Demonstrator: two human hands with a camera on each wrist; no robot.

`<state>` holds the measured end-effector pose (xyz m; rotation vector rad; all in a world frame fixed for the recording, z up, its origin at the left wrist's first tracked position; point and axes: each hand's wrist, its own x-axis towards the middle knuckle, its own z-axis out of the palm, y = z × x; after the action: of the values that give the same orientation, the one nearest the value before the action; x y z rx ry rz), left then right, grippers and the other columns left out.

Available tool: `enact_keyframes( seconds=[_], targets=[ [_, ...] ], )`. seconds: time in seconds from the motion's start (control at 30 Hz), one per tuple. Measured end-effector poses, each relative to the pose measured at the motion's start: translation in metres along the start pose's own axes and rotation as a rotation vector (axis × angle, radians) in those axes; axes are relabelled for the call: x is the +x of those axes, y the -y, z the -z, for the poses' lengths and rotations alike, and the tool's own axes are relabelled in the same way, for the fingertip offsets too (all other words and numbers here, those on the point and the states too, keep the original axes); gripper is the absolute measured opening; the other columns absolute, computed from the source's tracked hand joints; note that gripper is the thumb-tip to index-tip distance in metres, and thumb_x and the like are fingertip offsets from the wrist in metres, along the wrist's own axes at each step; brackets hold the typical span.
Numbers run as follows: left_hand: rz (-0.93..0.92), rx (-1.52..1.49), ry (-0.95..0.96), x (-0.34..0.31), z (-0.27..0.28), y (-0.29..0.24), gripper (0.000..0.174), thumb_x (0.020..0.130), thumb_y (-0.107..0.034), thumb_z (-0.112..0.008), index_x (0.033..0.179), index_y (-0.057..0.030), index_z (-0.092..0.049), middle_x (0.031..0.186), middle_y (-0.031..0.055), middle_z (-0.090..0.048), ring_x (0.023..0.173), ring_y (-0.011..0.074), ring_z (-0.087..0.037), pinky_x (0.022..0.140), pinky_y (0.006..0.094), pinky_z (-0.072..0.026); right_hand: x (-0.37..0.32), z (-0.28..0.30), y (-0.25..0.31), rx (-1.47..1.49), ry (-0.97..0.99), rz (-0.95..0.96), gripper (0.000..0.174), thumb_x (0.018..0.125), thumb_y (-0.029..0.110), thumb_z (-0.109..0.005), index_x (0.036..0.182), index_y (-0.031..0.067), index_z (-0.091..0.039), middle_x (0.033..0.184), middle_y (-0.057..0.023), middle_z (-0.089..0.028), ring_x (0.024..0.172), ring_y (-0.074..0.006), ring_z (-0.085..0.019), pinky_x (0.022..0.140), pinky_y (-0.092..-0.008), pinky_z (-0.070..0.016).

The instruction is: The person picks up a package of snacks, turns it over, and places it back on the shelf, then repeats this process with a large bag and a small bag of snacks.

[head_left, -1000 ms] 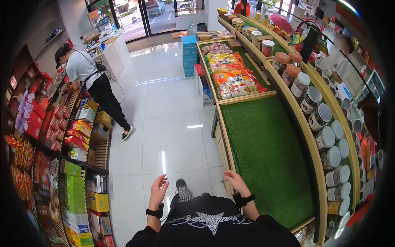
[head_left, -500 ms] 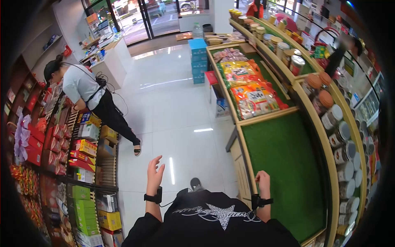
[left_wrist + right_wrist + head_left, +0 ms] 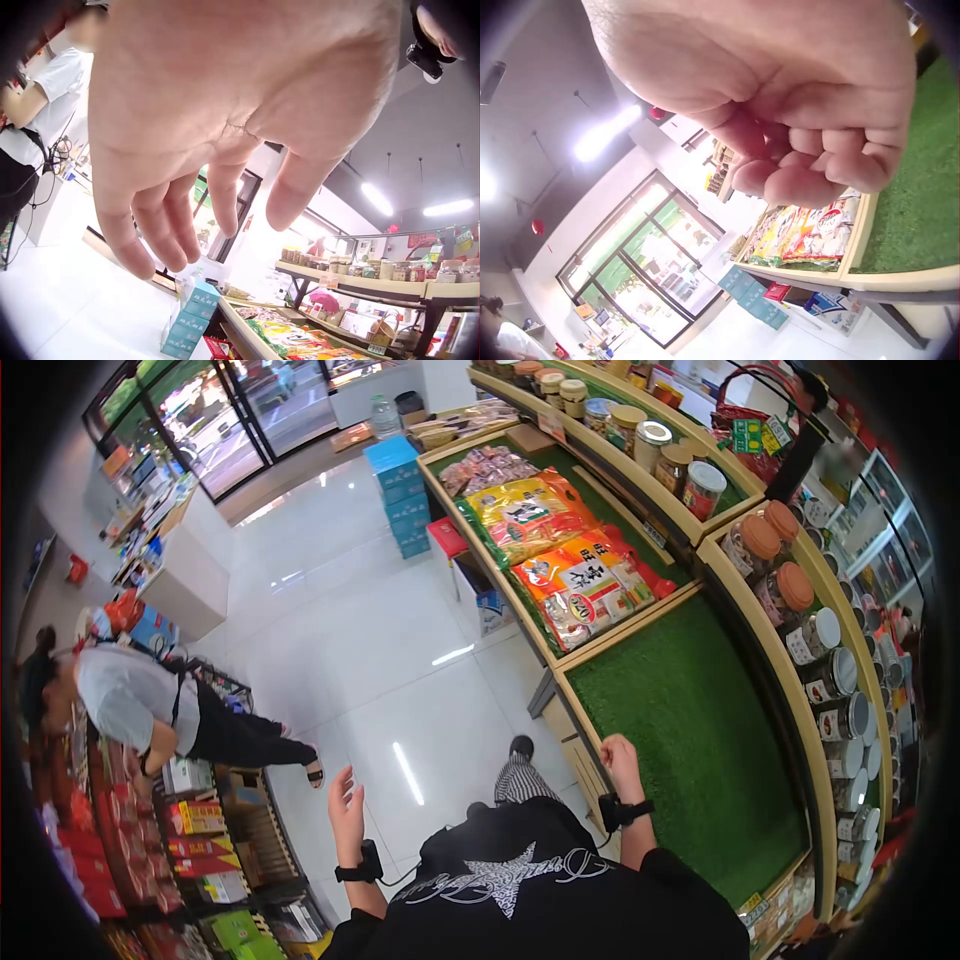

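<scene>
My left hand [image 3: 347, 820] hangs in front of my body above the floor, fingers relaxed, with nothing in it. Its palm and loosely bent fingers fill much of the left wrist view. Over the near wooden edge of a display bin lined with green turf [image 3: 690, 750] is my right hand [image 3: 622, 768], its fingers loosely curled around nothing. Farther along the same stand lie an orange snack bag [image 3: 580, 590] and a yellow snack bag [image 3: 525, 515], out of reach of both hands.
Jars [image 3: 835, 670] line the curved shelf on the right. Blue boxes [image 3: 400, 500] are stacked on the tiled floor [image 3: 330, 640] beside the stand. At left, a person in a white top [image 3: 130, 695] bends over shelves with boxed goods [image 3: 200, 815]. Glass doors [image 3: 230, 420] stand at the far end.
My view has swung to the right, so the doors and the other person sit farther left. One of my feet has stepped forward. Both hands stay raised and empty.
</scene>
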<state>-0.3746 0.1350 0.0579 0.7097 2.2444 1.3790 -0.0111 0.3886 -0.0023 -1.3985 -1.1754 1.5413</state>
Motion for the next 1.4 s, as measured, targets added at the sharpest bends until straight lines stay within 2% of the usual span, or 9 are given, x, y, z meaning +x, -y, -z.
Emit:
enact_keyframes(
  seconds=[0.13, 0.43, 0.7, 0.83, 0.97, 1.2, 1.3, 1.37, 1.4],
  targets=[
    [-0.009, -0.024, 0.035, 0.050, -0.028, -0.014, 0.039, 0.080, -0.010, -0.052, 0.118, -0.0057, -0.046, 0.119, 0.0095, -0.047, 0.106, 0.0237, -0.047, 0.087, 0.0354, -0.0387, 0.053, -0.019, 0.028, -0.005, -0.007, 0.043, 0.030, 0.088, 0.023, -0.041, 0.063, 0.0074, -0.046, 0.052, 0.0005, -0.044, 0.045, -0.0075, -0.041, 0.042, -0.0203, -0.0305],
    [-0.097, 0.025, 0.083, 0.164, -0.111, -0.094, 0.039, 0.079, -0.012, -0.052, 0.118, -0.0056, -0.046, 0.115, 0.0104, -0.049, 0.105, 0.0226, -0.047, 0.088, 0.0351, -0.0377, 0.184, 0.005, 0.044, 0.034, -0.068, 0.052, 0.031, 0.088, 0.020, -0.040, 0.060, 0.0073, -0.043, 0.050, -0.0008, -0.042, 0.043, -0.0096, -0.041, 0.042, -0.0231, -0.0325],
    [-0.103, 0.035, 0.194, 0.215, -0.188, -0.127, 0.041, 0.078, -0.013, -0.054, 0.118, -0.0056, -0.047, 0.114, 0.0104, -0.051, 0.104, 0.0229, -0.048, 0.087, 0.0352, -0.0381, 0.235, 0.030, 0.064, 0.094, -0.125, 0.005, 0.029, 0.088, 0.019, -0.040, 0.061, 0.0081, -0.043, 0.052, -0.0004, -0.043, 0.044, -0.0092, -0.042, 0.043, -0.0233, -0.0343],
    [-0.149, 0.098, 0.320, 0.241, -0.219, -0.149, 0.041, 0.078, -0.013, -0.055, 0.118, -0.0071, -0.047, 0.113, 0.0101, -0.051, 0.102, 0.0220, -0.049, 0.086, 0.0352, -0.0383, 0.232, 0.042, 0.050, 0.124, -0.129, -0.029, 0.027, 0.086, 0.015, -0.038, 0.060, 0.0086, -0.040, 0.052, 0.0003, -0.038, 0.046, -0.0090, -0.039, 0.044, -0.0240, -0.0348],
    [-0.177, 0.113, 0.478, 0.278, -0.259, -0.153, 0.041, 0.077, -0.012, -0.056, 0.117, -0.0077, -0.047, 0.113, 0.0103, -0.051, 0.101, 0.0217, -0.049, 0.086, 0.0350, -0.0385, 0.210, 0.053, 0.040, 0.111, -0.292, -0.075, 0.026, 0.085, 0.013, -0.037, 0.060, 0.0083, -0.038, 0.052, 0.0005, -0.035, 0.046, -0.0089, -0.037, 0.044, -0.0238, -0.0339],
    [-0.400, 0.174, 0.808, 0.347, -0.356, -0.205, 0.045, 0.077, -0.011, -0.058, 0.119, -0.0074, -0.044, 0.110, 0.0100, -0.052, 0.099, 0.0207, -0.050, 0.083, 0.0326, -0.0405, 0.190, 0.045, 0.040, 0.005, -0.655, -0.098, 0.028, 0.089, 0.019, -0.040, 0.067, 0.0032, -0.046, 0.057, -0.0020, -0.046, 0.051, -0.0097, -0.045, 0.049, -0.0230, -0.0359],
    [-0.309, 0.110, 0.998, 0.386, -0.410, -0.212, 0.045, 0.077, -0.011, -0.058, 0.120, -0.0073, -0.043, 0.107, 0.0097, -0.053, 0.098, 0.0198, -0.051, 0.082, 0.0315, -0.0407, 0.209, 0.012, 0.051, 0.123, -0.722, -0.058, 0.024, 0.088, 0.027, -0.043, 0.081, 0.0059, -0.053, 0.065, -0.0021, -0.054, 0.059, -0.0098, -0.051, 0.054, -0.0231, -0.0385],
    [-0.307, 0.128, 1.083, 0.412, -0.446, -0.212, 0.045, 0.079, -0.013, -0.057, 0.120, -0.0048, -0.043, 0.105, 0.0091, -0.055, 0.096, 0.0176, -0.052, 0.081, 0.0280, -0.0406, 0.229, -0.011, 0.060, 0.064, -0.588, -0.170, 0.024, 0.088, 0.030, -0.045, 0.097, 0.0084, -0.051, 0.078, -0.0029, -0.059, 0.069, -0.0103, -0.055, 0.059, -0.0239, -0.0399],
    [-0.173, 0.056, 1.176, 0.427, -0.466, -0.208, 0.044, 0.079, -0.014, -0.056, 0.119, -0.0030, -0.043, 0.104, 0.0093, -0.055, 0.095, 0.0163, -0.052, 0.079, 0.0267, -0.0406, 0.242, -0.022, 0.053, 0.101, -0.546, -0.150, 0.025, 0.087, 0.030, -0.046, 0.100, 0.0092, -0.050, 0.081, -0.0025, -0.059, 0.071, -0.0102, -0.056, 0.061, -0.0243, -0.0400]
  ],
)
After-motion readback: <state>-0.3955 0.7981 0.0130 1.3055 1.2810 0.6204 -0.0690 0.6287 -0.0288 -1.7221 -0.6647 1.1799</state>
